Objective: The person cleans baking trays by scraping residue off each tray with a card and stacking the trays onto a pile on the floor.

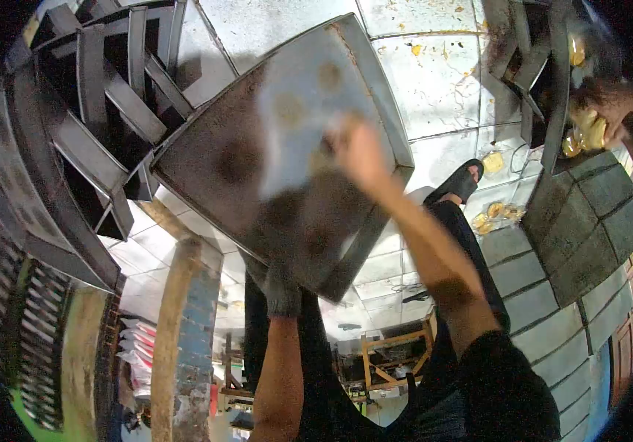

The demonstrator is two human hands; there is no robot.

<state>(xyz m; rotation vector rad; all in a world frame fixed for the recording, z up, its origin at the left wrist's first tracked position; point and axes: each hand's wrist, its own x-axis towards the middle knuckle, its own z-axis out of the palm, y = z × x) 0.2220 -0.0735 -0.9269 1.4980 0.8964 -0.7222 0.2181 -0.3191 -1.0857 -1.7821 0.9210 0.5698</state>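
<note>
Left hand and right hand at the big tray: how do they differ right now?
The left hand wears a dark glove; the right hand looks bare. The left hand is at the tray's edge nearest the wearer, while the right hand is farther in, over the tray's face. The right hand is smeared by motion blur; the left hand's glove cuff shows more sharply. Both hands are at the same tray.

Passage right, obstruction left
Room lies over the white floor tiles (434, 92) right of the tray (276, 151); metal frames (94, 136) crowd its left corner.
</note>
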